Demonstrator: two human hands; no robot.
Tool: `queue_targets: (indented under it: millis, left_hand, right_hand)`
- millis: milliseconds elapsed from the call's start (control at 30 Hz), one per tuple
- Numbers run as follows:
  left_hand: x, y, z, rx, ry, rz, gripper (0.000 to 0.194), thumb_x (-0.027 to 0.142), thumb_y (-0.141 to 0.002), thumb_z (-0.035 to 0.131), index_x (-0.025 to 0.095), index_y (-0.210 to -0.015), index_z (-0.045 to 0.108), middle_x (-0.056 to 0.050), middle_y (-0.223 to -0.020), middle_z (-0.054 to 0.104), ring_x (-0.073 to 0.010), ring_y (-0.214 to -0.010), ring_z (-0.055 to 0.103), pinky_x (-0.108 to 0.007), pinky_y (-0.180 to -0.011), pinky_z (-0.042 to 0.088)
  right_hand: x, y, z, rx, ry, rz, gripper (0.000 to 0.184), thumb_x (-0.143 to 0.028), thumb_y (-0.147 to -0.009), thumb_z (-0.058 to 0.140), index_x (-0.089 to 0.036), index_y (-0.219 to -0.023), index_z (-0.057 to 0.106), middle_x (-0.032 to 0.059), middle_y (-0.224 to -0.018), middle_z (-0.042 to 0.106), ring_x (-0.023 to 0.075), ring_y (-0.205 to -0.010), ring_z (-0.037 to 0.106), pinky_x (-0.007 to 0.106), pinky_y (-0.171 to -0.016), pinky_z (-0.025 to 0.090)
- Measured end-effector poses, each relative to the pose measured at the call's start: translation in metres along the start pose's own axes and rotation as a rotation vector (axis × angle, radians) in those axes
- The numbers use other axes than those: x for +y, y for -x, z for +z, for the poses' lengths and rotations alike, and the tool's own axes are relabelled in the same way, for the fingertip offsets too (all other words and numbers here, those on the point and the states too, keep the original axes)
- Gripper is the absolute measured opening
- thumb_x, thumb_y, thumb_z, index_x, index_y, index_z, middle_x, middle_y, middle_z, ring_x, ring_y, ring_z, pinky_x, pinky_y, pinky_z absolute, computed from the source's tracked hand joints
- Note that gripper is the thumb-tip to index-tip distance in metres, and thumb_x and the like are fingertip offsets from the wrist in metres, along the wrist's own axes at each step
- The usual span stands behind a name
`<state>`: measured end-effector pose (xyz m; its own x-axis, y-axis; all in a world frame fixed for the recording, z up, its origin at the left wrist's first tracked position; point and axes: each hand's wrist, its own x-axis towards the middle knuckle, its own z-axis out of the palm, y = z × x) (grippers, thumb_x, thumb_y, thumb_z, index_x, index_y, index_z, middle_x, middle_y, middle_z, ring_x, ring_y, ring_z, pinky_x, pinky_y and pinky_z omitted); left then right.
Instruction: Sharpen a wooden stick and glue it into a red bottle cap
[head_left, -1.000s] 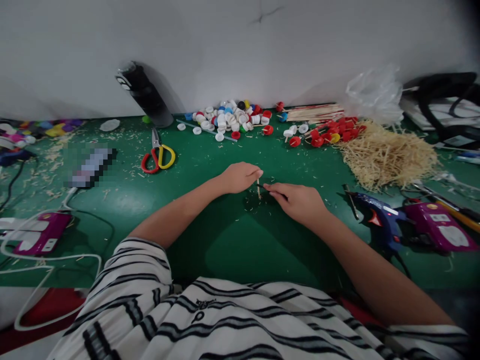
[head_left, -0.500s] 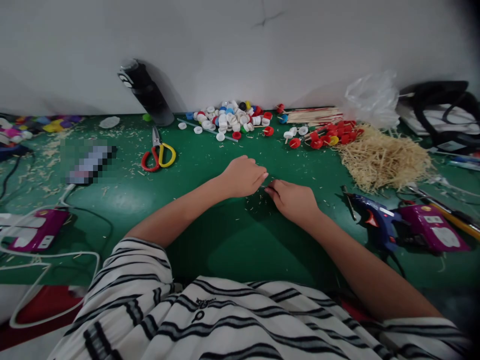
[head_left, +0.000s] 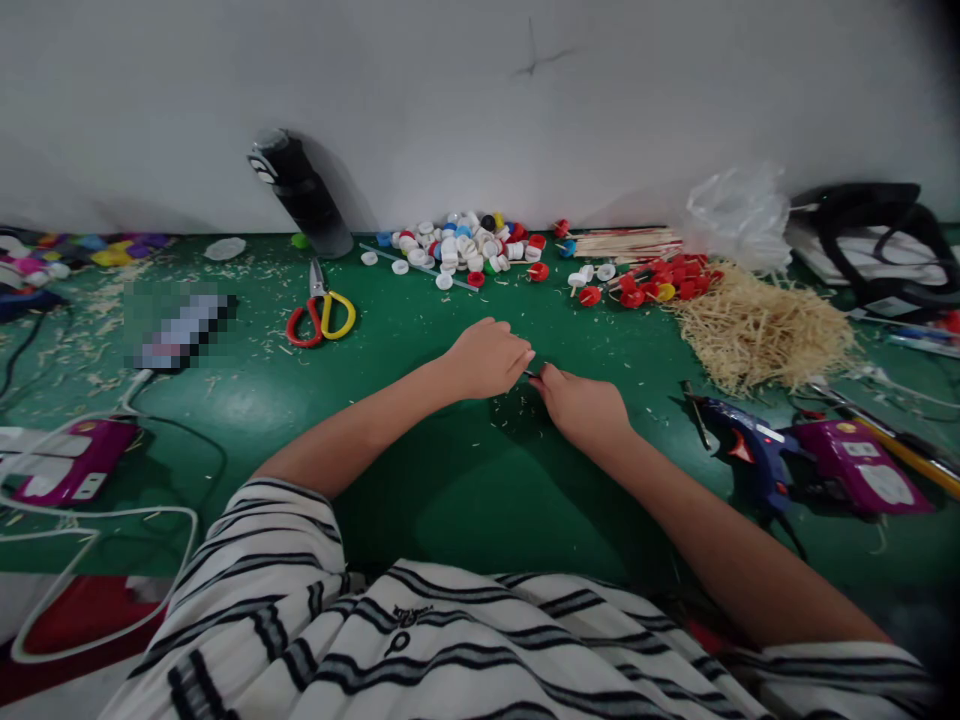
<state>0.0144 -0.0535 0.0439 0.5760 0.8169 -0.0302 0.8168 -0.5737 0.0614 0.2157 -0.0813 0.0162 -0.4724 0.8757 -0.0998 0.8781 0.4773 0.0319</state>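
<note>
Left hand (head_left: 487, 358) and right hand (head_left: 581, 405) meet fingertip to fingertip, both pinched shut on a small dark tool (head_left: 533, 374) between them; any stick is hidden. Beyond the right hand: finished capped sticks (head_left: 660, 280). Beyond the left: loose caps (head_left: 457, 245) remaining.

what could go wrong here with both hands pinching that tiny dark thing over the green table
The left hand and right hand meet fingertip to fingertip on a small dark piece; a slip could nick a finger. If dropped, it might get lost among the wood shavings on the green table. The glue gun lies close to the right forearm, so a backward elbow move could bump it.
</note>
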Motion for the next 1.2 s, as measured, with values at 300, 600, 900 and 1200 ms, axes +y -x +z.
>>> queue_targets:
  millis: [300,600,900,1200]
  left_hand:
    - [0.005,0.001,-0.003,0.012,0.035,0.014,0.047,0.032,-0.109,0.03,0.016,-0.095,0.072,-0.014,-0.092,0.078,-0.0291,-0.093,0.064,-0.043,-0.083,0.038]
    - [0.004,-0.001,0.003,0.021,0.044,0.016,0.047,0.032,-0.109,0.03,0.016,-0.098,0.072,-0.014,-0.091,0.077,-0.0301,-0.095,0.065,-0.044,-0.085,0.037]
    - [0.004,-0.001,0.002,0.014,0.064,0.004,0.047,0.033,-0.109,0.028,0.016,-0.1,0.071,-0.014,-0.095,0.077,-0.0303,-0.096,0.066,-0.044,-0.085,0.037]
    - [0.004,-0.001,0.0,0.023,0.0,-0.02,0.048,0.034,-0.109,0.027,0.016,-0.101,0.071,-0.015,-0.092,0.076,-0.0297,-0.092,0.067,-0.043,-0.082,0.036]
  right_hand:
    - [0.001,0.001,-0.002,-0.044,0.015,0.003,0.05,-0.044,-0.117,0.023,-0.021,-0.126,0.066,0.0124,-0.109,0.081,0.026,-0.088,0.077,0.031,-0.062,0.033]
    - [-0.002,0.004,-0.012,-0.104,-0.002,0.03,0.051,-0.045,-0.116,0.022,-0.02,-0.132,0.063,0.0145,-0.102,0.082,0.0276,-0.087,0.077,0.032,-0.063,0.036]
    - [0.0,0.004,-0.009,-0.099,-0.043,0.021,0.051,-0.046,-0.116,0.021,-0.021,-0.129,0.063,0.0139,-0.102,0.081,0.0273,-0.086,0.077,0.032,-0.061,0.034]
    - [-0.001,0.003,-0.013,-0.121,-0.066,0.033,0.051,-0.046,-0.116,0.021,-0.021,-0.132,0.062,0.0146,-0.106,0.081,0.0297,-0.09,0.077,0.033,-0.062,0.036]
